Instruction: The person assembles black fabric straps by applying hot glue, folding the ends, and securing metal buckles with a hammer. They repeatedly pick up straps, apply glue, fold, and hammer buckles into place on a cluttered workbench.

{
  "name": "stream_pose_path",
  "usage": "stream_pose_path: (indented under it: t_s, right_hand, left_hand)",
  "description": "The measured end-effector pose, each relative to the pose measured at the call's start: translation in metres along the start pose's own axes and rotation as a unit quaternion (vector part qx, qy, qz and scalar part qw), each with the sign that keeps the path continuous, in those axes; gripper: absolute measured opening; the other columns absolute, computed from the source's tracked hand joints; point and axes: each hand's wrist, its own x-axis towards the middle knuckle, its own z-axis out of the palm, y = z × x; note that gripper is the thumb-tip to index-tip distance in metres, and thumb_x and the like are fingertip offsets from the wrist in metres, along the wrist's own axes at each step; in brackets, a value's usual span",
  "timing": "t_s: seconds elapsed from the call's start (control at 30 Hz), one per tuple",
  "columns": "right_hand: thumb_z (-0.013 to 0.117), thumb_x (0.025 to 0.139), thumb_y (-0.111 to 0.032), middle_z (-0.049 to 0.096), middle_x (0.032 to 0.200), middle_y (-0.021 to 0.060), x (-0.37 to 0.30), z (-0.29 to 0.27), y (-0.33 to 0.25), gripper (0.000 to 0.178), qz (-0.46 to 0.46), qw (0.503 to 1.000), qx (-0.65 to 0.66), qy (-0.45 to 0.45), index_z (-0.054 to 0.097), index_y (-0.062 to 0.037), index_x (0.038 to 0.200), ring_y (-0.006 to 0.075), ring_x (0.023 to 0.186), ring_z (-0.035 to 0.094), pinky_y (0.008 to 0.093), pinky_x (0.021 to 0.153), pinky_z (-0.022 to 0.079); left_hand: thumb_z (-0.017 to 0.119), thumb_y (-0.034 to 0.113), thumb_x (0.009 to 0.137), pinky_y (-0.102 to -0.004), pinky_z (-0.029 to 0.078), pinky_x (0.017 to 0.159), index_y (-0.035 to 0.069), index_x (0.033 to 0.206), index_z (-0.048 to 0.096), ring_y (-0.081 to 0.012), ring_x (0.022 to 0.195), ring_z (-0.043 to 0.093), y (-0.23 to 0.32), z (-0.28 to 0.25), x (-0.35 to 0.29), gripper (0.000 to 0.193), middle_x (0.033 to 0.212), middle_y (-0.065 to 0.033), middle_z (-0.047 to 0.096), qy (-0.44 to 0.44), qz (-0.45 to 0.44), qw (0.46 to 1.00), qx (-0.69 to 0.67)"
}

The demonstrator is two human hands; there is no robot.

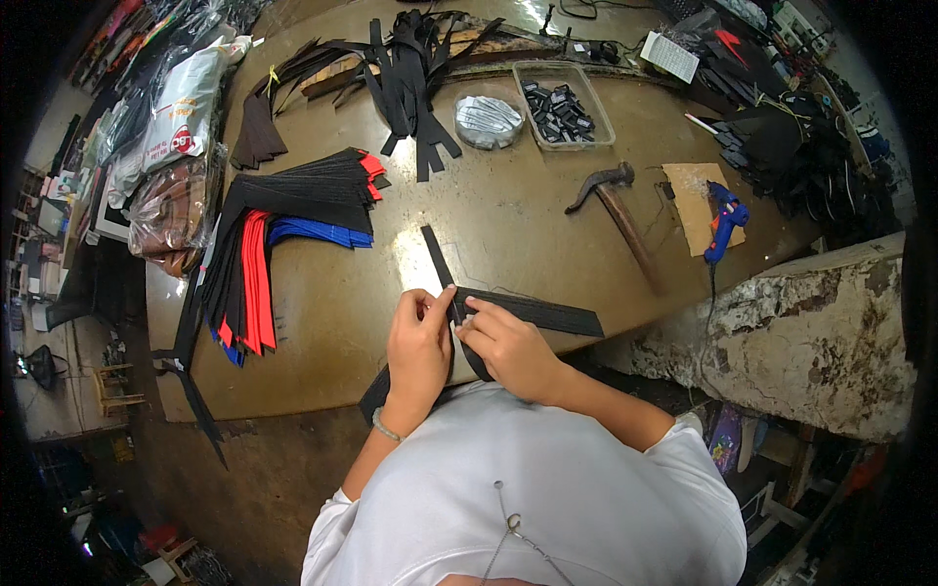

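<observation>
At the near edge of the table, a narrow black strip [437, 256] runs away from me between my hands. My left hand [420, 340] pinches it from the left, thumb and forefinger pressed together. From the right, my right hand [510, 348] is closed with its fingertips on the same strip. Something small and pale shows by the right fingertips, too little of it to name. A stack of flat black strips [542, 312] lies just beyond my right hand, pointing right. Another dark strip end [374, 393] sticks out below my left wrist.
Bundled black, red and blue strips [257, 278] lie left. Beyond are hanging black straps [403, 83], a round clear tub [489, 122] and a box of black buckles [608, 122]. A hammer [625, 220] and blue glue gun [725, 223] on cardboard [690, 195] lie right.
</observation>
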Motion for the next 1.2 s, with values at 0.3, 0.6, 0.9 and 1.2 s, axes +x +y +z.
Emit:
stream_pose_path:
  t_s: [0.3, 0.6, 0.9, 1.2]
  right_hand:
    - [0.078, 0.078, -0.015, 0.065, 0.097, 0.0085, -0.049, -0.089, 0.037, 0.017, 0.218, 0.957, 0.18, 0.072, 0.067, -0.0067, 0.089, 0.0264, 0.103, 0.062, 0.0372, 0.09, 0.049]
    - [0.083, 0.079, -0.036, 0.04, 0.147, 0.0222, -0.083, -0.165, 0.202, 0.097, 0.365, 0.814, -0.114, 0.437, 0.027, -0.0012, 0.151, 0.0349, 0.116, 0.056, 0.046, 0.101, 0.045]
    - [0.069, 0.09, -0.037, 0.063, 0.119, 0.0232, -0.083, -0.179, 0.249, 0.062, 0.424, 0.837, -0.209, 0.276, 0.05, -0.0004, 0.137, 0.0352, 0.103, 0.063, 0.0454, 0.09, 0.048]
    - [0.059, 0.096, -0.03, 0.067, 0.089, 0.0198, -0.083, -0.171, 0.256, 0.058, 0.456, 0.778, -0.093, 0.421, 0.039, 0.0058, 0.136, 0.0226, 0.052, 0.066, 0.0369, 0.056, 0.052]
  left_hand:
    - [0.06, -0.003, 0.087, -0.0406, 0.051, 0.076, 0.002, 0.116, 0.063, -0.032, 0.087, 0.059, -0.003, -0.01, 0.009, 0.029, 0.101, -0.0153, 0.054, -0.052, 0.035, 0.998, -0.015]
    - [0.064, -0.006, 0.085, -0.0347, 0.051, 0.07, 0.004, 0.109, 0.069, -0.0232, 0.081, 0.059, -0.004, -0.025, -0.018, 0.026, 0.108, -0.0112, 0.059, 0.011, -0.018, 0.996, -0.091]
    - [0.068, -0.002, 0.084, -0.0325, 0.051, 0.084, 0.004, 0.107, 0.071, -0.0245, 0.093, 0.063, 0.014, -0.053, 0.001, 0.023, 0.108, -0.0119, 0.063, 0.024, 0.038, 0.99, -0.135]
    - [0.069, 0.017, 0.086, -0.0363, 0.051, 0.086, 0.001, 0.105, 0.067, -0.0259, 0.097, 0.062, 0.1, -0.225, 0.034, 0.025, 0.107, -0.0136, 0.063, 0.042, 0.556, 0.829, 0.031]
